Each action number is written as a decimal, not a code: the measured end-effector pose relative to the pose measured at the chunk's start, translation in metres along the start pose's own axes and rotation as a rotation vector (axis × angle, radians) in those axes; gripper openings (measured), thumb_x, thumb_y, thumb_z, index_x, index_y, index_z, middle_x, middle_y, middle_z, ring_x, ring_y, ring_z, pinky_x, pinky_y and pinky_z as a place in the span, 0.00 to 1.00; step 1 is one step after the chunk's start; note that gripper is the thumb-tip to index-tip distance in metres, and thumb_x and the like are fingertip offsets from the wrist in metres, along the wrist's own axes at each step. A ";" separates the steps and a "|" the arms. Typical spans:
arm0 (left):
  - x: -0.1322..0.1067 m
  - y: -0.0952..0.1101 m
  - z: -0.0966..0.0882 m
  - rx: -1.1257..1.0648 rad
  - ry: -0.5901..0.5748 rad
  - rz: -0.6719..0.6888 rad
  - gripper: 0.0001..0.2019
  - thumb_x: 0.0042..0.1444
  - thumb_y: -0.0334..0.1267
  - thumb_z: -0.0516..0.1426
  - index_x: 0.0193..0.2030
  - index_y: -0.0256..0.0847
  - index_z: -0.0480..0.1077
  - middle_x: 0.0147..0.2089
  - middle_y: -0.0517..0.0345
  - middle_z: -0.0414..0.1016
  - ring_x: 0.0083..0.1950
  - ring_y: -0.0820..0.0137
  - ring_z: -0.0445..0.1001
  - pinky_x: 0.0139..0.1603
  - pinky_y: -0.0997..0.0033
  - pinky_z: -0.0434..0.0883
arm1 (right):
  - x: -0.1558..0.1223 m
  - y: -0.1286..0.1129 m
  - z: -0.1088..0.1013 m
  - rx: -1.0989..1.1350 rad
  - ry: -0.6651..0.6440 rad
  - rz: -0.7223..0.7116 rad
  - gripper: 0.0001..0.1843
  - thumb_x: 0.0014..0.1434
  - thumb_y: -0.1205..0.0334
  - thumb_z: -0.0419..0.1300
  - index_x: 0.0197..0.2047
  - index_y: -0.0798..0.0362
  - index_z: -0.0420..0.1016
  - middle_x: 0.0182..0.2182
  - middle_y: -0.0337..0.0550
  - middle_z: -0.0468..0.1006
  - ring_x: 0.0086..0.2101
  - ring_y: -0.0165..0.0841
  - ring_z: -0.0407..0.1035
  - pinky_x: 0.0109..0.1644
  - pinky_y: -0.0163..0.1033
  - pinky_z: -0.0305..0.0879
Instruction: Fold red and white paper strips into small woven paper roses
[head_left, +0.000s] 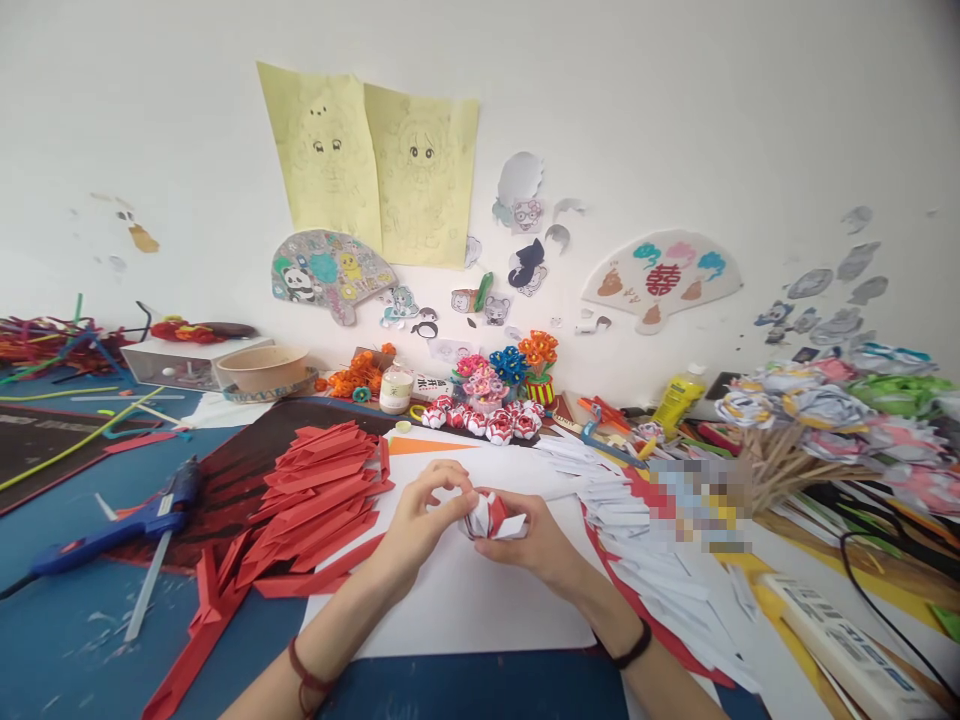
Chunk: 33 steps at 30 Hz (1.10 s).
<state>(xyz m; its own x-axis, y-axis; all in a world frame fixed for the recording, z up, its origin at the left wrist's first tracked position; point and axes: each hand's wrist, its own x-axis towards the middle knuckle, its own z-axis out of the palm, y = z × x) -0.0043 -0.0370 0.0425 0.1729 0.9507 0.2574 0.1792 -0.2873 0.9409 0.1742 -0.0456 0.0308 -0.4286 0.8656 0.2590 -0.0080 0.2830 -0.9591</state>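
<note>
Both hands meet over a white sheet (465, 600) at the table's middle. My left hand (420, 520) pinches the top of a small red-and-white folded paper ball (489, 516), fingers curled. My right hand (532, 535) cups the same ball from the right and below. A pile of folded red paper strips (322, 500) lies just left of my hands. A heap of folded white paper strips (645, 540) lies to the right. Several finished red-and-white paper balls (487, 420) sit in a row behind.
A blue glue gun (127, 525) lies at the left on the blue mat. A bowl (262, 368), a small jar (395, 388) and paper flowers (510, 365) stand at the back. Paper roses on sticks (825, 420) and a power strip (847, 645) fill the right side.
</note>
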 end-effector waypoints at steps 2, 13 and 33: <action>0.001 -0.001 0.000 0.012 0.013 0.009 0.08 0.53 0.44 0.60 0.31 0.42 0.72 0.49 0.54 0.70 0.50 0.62 0.69 0.43 0.67 0.64 | 0.000 0.001 0.000 -0.007 0.000 0.003 0.14 0.51 0.54 0.67 0.38 0.53 0.76 0.32 0.40 0.73 0.34 0.33 0.65 0.40 0.37 0.63; 0.003 -0.005 -0.009 0.207 0.148 0.254 0.07 0.58 0.43 0.57 0.41 0.44 0.70 0.44 0.56 0.73 0.45 0.66 0.68 0.46 0.65 0.64 | 0.003 0.004 0.000 -0.105 0.030 0.027 0.29 0.49 0.57 0.69 0.55 0.49 0.72 0.43 0.43 0.76 0.41 0.36 0.69 0.44 0.39 0.67; -0.001 -0.005 -0.002 0.608 -0.120 0.547 0.09 0.61 0.45 0.56 0.41 0.52 0.77 0.41 0.57 0.78 0.42 0.65 0.67 0.44 0.61 0.58 | 0.005 0.021 -0.002 -0.306 0.136 -0.053 0.26 0.48 0.66 0.66 0.53 0.47 0.73 0.38 0.38 0.79 0.36 0.33 0.71 0.44 0.40 0.70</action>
<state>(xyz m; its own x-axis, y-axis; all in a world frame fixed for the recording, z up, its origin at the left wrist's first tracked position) -0.0076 -0.0364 0.0381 0.4836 0.6495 0.5867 0.5267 -0.7513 0.3976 0.1737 -0.0341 0.0123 -0.3103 0.8878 0.3399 0.2536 0.4219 -0.8705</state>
